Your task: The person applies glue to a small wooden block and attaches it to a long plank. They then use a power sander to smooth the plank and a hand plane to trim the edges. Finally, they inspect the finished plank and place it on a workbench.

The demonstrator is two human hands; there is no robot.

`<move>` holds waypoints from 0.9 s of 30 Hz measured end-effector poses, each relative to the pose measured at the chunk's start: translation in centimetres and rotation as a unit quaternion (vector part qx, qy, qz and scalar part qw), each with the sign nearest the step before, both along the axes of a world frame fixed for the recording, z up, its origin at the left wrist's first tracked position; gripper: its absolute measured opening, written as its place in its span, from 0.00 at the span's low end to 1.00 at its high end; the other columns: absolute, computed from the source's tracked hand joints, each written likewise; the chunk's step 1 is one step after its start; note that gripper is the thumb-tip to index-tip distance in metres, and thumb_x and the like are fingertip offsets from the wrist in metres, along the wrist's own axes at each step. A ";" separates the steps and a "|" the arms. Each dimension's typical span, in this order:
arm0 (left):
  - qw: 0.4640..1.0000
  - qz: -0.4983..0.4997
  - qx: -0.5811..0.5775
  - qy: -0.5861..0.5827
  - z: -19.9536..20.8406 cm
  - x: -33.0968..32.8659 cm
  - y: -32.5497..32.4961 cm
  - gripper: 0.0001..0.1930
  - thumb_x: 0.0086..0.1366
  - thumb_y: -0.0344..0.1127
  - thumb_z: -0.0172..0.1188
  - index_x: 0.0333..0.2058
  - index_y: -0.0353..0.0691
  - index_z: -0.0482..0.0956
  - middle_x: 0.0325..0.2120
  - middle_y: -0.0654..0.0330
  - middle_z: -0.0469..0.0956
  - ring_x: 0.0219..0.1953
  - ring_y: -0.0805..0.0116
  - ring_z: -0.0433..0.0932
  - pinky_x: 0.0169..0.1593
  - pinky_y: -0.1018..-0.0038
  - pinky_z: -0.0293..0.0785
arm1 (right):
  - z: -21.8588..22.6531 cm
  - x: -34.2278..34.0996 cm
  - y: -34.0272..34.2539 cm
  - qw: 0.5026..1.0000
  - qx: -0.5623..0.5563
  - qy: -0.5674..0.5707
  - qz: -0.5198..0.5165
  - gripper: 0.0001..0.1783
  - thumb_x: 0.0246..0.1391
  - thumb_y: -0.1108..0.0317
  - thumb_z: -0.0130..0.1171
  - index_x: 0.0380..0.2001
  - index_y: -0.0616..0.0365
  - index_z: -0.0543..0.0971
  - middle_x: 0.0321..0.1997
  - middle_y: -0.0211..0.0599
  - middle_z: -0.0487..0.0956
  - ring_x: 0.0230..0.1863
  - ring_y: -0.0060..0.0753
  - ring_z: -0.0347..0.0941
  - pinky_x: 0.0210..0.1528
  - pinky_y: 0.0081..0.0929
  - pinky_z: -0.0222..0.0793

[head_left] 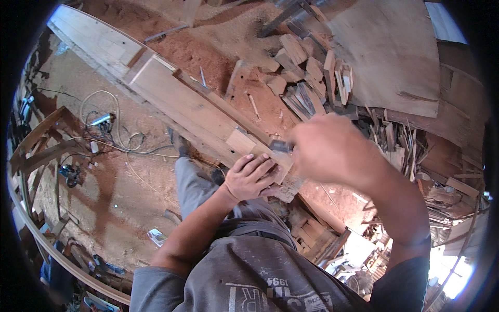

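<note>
My left hand (252, 178) rests over the near end of a pale wooden piece (240, 141), its fingers bent across the top and holding it down. That piece lies on a long wooden plank (195, 112), which runs from in front of my body to the far left. Over the near end, my right hand (325, 151) is closed in a fist, slightly blurred. From its left side sticks the dark metal end of a hammer-like tool (281, 146); the fist hides the handle.
Cut wood blocks (306, 73) lie heaped ahead on reddish sawdust. A large flat sheet (387, 57) is at the far right, above piled wood scraps (392, 138). Cables (117, 125) cross the ground at left, near a wooden frame (39, 151).
</note>
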State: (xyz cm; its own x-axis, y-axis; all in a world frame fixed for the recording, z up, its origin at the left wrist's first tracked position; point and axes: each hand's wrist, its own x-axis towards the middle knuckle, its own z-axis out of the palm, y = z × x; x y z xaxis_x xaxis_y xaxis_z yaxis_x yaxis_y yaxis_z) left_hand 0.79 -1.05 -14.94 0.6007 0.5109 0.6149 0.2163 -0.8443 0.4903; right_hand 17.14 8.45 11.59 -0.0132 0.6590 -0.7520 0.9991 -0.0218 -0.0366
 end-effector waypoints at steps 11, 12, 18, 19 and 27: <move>0.982 -0.156 -0.088 0.061 5.5 -3.3 3.0 0.21 0.63 0.44 0.68 0.53 0.47 0.82 0.57 0.58 0.79 0.65 0.56 0.74 0.70 0.54 0.66 | -9.4 9.8 -12.4 0.628 0.149 0.423 -0.636 0.21 0.66 0.64 0.57 0.59 0.59 0.79 0.39 0.35 0.84 0.33 0.24 0.79 0.33 0.24 0.77; 0.979 -0.167 -0.099 0.055 6.0 -4.1 3.6 0.20 0.62 0.41 0.69 0.53 0.46 0.82 0.56 0.57 0.79 0.64 0.55 0.75 0.69 0.54 0.67 | -10.6 10.0 -14.1 0.524 0.141 0.470 -0.696 0.19 0.65 0.64 0.58 0.56 0.60 0.80 0.39 0.35 0.84 0.34 0.26 0.79 0.34 0.25 0.78; 0.987 0.051 -0.129 0.083 8.3 -12.0 4.9 0.11 0.55 0.34 0.77 0.33 0.44 0.83 0.35 0.60 0.82 0.44 0.54 0.81 0.53 0.57 0.75 | -14.9 10.2 -17.6 0.172 0.095 0.555 -0.808 0.07 0.64 0.65 0.60 0.41 0.56 0.77 0.37 0.37 0.82 0.41 0.38 0.80 0.44 0.42 0.79; 0.980 0.100 -0.146 0.096 8.4 -13.3 4.8 0.11 0.54 0.34 0.78 0.31 0.43 0.82 0.31 0.59 0.81 0.40 0.54 0.81 0.50 0.57 0.75 | -15.0 9.8 -17.4 0.175 0.104 0.565 -0.800 0.08 0.64 0.65 0.60 0.41 0.56 0.77 0.39 0.37 0.82 0.42 0.39 0.80 0.44 0.42 0.79; 0.906 0.285 -0.263 0.167 5.9 -18.7 8.0 0.13 0.63 0.41 0.73 0.27 0.38 0.84 0.25 0.53 0.79 0.31 0.53 0.78 0.42 0.61 0.73 | -15.5 8.7 -12.0 0.620 0.234 0.428 -0.615 0.28 0.63 0.67 0.64 0.65 0.60 0.74 0.49 0.36 0.81 0.44 0.23 0.77 0.49 0.24 0.71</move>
State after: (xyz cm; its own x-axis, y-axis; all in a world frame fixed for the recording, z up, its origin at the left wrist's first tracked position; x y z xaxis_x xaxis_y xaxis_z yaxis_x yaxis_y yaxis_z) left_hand -17.91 7.00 -9.02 0.2538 0.9669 0.0276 0.7549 -0.2158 0.6193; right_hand 25.88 -3.56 -3.95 0.4529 0.7101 -0.5391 -0.1522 -0.5342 -0.8316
